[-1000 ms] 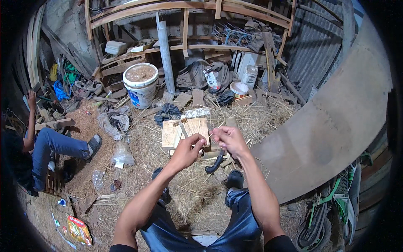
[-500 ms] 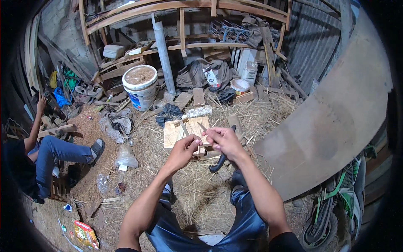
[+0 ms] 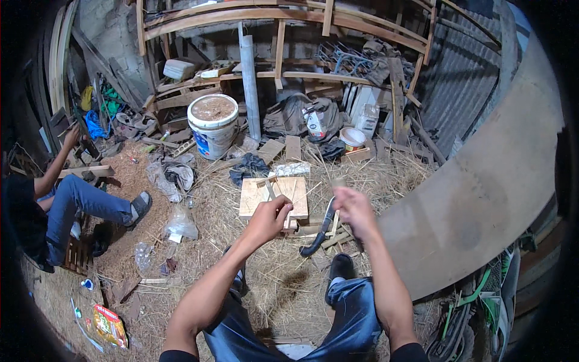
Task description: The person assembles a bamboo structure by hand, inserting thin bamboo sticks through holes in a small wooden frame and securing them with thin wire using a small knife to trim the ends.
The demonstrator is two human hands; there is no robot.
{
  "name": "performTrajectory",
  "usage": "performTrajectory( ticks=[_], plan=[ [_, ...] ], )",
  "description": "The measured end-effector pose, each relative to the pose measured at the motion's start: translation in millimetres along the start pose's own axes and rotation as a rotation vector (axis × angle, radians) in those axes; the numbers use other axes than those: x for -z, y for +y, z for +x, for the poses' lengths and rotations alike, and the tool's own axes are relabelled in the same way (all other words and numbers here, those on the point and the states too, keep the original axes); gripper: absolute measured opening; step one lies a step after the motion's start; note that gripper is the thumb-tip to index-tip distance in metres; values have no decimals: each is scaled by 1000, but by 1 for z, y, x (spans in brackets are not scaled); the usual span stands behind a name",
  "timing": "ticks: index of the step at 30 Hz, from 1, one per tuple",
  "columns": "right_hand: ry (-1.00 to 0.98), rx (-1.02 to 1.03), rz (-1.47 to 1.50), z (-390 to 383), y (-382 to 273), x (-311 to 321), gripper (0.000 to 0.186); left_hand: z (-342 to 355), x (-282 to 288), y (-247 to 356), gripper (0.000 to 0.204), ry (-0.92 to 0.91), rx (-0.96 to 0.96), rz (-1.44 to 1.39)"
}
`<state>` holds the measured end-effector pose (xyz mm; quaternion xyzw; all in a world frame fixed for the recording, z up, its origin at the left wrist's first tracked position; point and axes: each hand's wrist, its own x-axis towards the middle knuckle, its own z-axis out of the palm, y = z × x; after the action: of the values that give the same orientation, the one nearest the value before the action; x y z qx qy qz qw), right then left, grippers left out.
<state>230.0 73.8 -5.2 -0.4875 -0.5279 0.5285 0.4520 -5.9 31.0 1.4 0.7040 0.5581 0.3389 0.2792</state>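
My left hand [image 3: 270, 216] is closed in a pinch around a thin pale wooden stick [image 3: 287, 221], partly hidden by the fingers. It hovers over the near edge of a low wooden block [image 3: 252, 202], on which a short wooden strip [image 3: 269, 188] lies. To the right, apart from it, my right hand [image 3: 356, 212] is closed and smeared by motion. A small knife [image 3: 339, 181] appears to be in it, its blurred blade showing above the fingers. Below, between my hands, a machete [image 3: 325, 223] with a black curved handle lies on the straw.
Straw and wood scraps cover the ground. A white bucket of sawdust [image 3: 212, 114] stands beyond, near a grey post [image 3: 248, 87]. A large curved sheet [image 3: 464, 199] leans at right, above a green motorbike [image 3: 482, 295]. At left sits another person [image 3: 90, 202], arm raised.
My right hand has moved right and away from my left hand, uncovering more of the block and machete. My left hand keeps its pinch. The view has shifted slightly.
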Motion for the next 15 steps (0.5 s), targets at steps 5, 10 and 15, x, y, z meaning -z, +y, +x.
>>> performTrajectory(
  ticks=[5, 10, 15],
  plan=[
    [-268, -136, 164, 2, 4, -46, 22, -2, -10, -6, 20, 7, -101, -63],
    [169, 43, 233, 31, 7, 21, 22, -9, 5, -8, 20, 29, -57, -87],
    [-71, -56, 152, 2, 3, -17, 26, 0, -7, -15, 16, 132, -113, 26]
  ],
)
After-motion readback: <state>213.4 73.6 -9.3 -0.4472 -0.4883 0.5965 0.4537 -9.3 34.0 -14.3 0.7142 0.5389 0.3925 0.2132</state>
